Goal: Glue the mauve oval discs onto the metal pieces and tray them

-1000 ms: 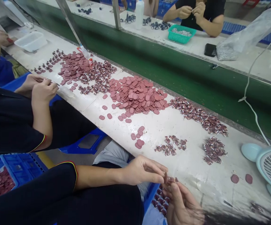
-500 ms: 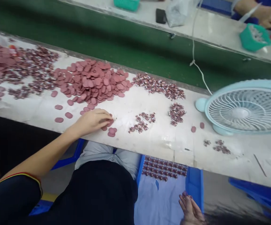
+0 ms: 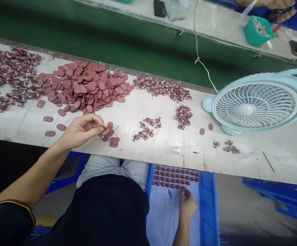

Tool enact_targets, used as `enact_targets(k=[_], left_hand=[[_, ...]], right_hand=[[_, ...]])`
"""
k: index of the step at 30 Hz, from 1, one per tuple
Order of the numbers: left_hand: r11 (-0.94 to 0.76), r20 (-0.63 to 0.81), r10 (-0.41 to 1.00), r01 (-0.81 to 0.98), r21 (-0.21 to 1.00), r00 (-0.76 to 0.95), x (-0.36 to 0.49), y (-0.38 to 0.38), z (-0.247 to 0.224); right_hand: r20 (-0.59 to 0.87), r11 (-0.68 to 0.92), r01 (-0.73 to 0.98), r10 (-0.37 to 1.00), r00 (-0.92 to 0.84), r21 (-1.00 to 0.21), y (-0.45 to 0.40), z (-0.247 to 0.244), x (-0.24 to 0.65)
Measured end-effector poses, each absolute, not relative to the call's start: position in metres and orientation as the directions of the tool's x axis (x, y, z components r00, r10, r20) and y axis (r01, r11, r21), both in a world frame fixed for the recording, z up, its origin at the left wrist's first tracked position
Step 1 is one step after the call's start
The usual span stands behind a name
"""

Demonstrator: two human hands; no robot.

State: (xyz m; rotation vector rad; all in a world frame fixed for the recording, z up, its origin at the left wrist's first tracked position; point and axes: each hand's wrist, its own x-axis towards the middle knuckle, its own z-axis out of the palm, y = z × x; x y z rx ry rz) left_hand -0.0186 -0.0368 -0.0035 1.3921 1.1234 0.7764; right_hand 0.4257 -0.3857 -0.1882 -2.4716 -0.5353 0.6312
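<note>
My left hand (image 3: pixel 87 129) is over the white table, thumb and forefinger pinched on a reddish oval disc (image 3: pixel 104 129). Several loose discs (image 3: pixel 114 140) lie just right of its fingertips, and a big heap of discs (image 3: pixel 87 83) rises behind it. Down at the blue tray (image 3: pixel 208 205), my right hand (image 3: pixel 186 203) has its fingertips closed on a small dark red piece (image 3: pixel 183 188) at the front row of similar pieces (image 3: pixel 174 176). Those rows stand on a pale sheet (image 3: pixel 161 212) inside the tray.
Small dark red pieces lie in piles at the table's left (image 3: pixel 17 75), back (image 3: pixel 161 87) and middle (image 3: pixel 147 129). A light blue fan (image 3: pixel 244 109) rests at the right, its cord running back. Another person's hands (image 3: pixel 279 7) are beyond, near a green container (image 3: pixel 258 31).
My right hand has moved left and up over the tray, to the front row of pieces. My left hand has drawn slightly back from the loose discs. The whole view has shifted.
</note>
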Motion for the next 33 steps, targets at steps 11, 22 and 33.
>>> enact_targets(k=[11, 22, 33], left_hand=[[0.207, -0.221, 0.944, 0.081, 0.975, 0.246, -0.008, -0.043, 0.001], [0.318, -0.304, 0.929, -0.036, 0.947, 0.212, -0.03, -0.046, 0.001], [0.692, -0.476, 0.707, -0.37, 0.62, 0.523, 0.036, -0.106, -0.02]], right_hand=[[-0.311, -0.81, 0.365, 0.531, 0.788, -0.459, -0.379, -0.19, 0.423], [-0.281, -0.788, 0.178, 0.406, 0.87, -0.589, -0.357, -0.158, 0.417], [-0.338, -0.149, -0.455, 0.865, 0.37, -0.878, -0.208, -0.053, 0.346]])
